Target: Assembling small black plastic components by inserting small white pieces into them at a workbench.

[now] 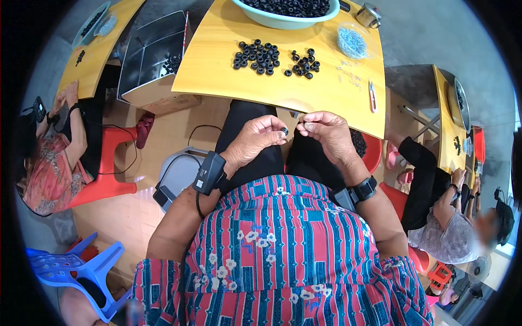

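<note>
Head view: near the tabletop [217, 76] edge, the left hand [254, 139] pinches a black ring-shaped piece [284, 131]; the right hand [329, 134] has thumb and fingertips together, contents unclear. Loose black rings [260, 56] lie clustered beyond.

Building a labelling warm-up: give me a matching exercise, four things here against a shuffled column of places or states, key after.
1. small dark piece
2. pale blue basin
3. red-handled tool
4. heap of blue bits

A. next to the metal cup
B. near the near right corner of the yellow table
C. held in the left hand
D. heaped with black beads

Pairs: 1-C; 2-D; 3-B; 4-A
</note>
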{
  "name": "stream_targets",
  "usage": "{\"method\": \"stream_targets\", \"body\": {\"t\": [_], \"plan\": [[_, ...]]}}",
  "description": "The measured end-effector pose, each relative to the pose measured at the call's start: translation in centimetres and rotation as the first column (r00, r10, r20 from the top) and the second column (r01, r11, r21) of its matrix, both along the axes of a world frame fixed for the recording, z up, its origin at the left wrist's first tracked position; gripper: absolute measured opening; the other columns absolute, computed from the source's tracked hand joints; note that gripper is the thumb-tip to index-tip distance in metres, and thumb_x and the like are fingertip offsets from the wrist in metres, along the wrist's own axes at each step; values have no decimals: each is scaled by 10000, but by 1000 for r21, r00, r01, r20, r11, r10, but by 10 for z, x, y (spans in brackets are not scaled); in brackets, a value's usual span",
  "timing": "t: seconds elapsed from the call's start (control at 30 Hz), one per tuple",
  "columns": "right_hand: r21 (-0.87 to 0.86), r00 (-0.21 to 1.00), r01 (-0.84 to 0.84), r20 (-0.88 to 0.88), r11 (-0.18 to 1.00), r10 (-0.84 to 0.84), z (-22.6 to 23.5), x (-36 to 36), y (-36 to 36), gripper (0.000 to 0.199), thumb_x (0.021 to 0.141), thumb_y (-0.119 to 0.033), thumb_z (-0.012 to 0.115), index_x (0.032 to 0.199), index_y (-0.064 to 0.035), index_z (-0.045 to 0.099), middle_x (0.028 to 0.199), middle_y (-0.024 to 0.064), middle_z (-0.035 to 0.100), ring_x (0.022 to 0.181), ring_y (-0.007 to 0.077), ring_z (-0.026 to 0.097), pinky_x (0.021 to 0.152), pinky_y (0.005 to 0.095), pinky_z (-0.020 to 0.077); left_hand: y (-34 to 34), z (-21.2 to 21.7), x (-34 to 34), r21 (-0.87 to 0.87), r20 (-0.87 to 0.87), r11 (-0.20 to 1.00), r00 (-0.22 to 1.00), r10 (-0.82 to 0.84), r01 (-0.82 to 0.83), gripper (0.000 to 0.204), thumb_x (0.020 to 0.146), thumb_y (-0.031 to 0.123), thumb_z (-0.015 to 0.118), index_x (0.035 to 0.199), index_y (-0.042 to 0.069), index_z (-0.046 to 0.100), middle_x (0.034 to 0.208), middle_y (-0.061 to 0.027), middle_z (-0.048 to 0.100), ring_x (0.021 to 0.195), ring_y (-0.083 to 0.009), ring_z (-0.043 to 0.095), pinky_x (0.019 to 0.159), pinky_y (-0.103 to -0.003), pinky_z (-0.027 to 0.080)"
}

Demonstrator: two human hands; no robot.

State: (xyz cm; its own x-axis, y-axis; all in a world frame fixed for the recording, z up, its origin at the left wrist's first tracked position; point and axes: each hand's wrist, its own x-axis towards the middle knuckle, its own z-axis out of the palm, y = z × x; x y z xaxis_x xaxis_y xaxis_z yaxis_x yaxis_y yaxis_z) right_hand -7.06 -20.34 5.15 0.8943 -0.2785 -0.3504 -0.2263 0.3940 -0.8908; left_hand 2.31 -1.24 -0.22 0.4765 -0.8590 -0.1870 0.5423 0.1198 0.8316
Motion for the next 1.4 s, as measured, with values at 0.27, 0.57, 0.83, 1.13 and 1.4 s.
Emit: {"method": "stream_targets", "body": {"t": [0.27, 0.57, 0.83, 1.13, 1.4], "plan": [[-208, 995, -38, 80, 977, 55, -1, -3, 13, 174, 799, 76, 630, 956, 2, 650, 916, 56, 653, 866, 129, 616, 820, 256, 498, 4, 4, -5, 41, 54, 999, 998, -17, 15, 136, 891, 72, 610, 1016, 26, 581, 940, -12, 593, 896, -97, 592, 859, -285, 511], [-334, 985, -59, 135, 941, 109, -1, 2, 14, 227, 792, 83, 636, 996, -13, 663, 910, 12, 631, 864, 99, 590, 819, 237, 487, 2, 0, -3, 6, 52, 1000, 999, -10, 10, 143, 891, 72, 607, 1024, 29, 578, 948, -11, 590, 895, -99, 592, 862, -281, 509], [-223, 998, -47, 36, 974, 56, 6, 1, 18, 215, 807, 73, 620, 1003, -3, 664, 862, 40, 647, 808, 123, 621, 784, 255, 511, 0, 4, -2, -22, 25, 1000, 1000, -7, 7, 159, 884, 67, 609, 1032, 23, 573, 954, -23, 593, 888, -116, 605, 854, -270, 509], [70, 999, -15, -29, 997, 17, -5, 0, 19, 132, 864, 35, 584, 986, 14, 631, 816, 76, 637, 733, 155, 618, 717, 282, 535, -1, -2, -3, -46, 35, 999, 999, -9, 10, 165, 886, 65, 602, 1037, 9, 563, 969, -45, 595, 921, -127, 599, 869, -285, 505], [104, 999, -31, -5, 994, 32, -4, -2, 22, 135, 869, 39, 574, 992, 33, 629, 810, 85, 632, 705, 156, 613, 682, 287, 544, -1, -1, -4, -69, -4, 998, 1000, 0, -1, 159, 885, 60, 602, 1032, 11, 565, 971, -43, 594, 920, -124, 598, 867, -282, 506]]}}
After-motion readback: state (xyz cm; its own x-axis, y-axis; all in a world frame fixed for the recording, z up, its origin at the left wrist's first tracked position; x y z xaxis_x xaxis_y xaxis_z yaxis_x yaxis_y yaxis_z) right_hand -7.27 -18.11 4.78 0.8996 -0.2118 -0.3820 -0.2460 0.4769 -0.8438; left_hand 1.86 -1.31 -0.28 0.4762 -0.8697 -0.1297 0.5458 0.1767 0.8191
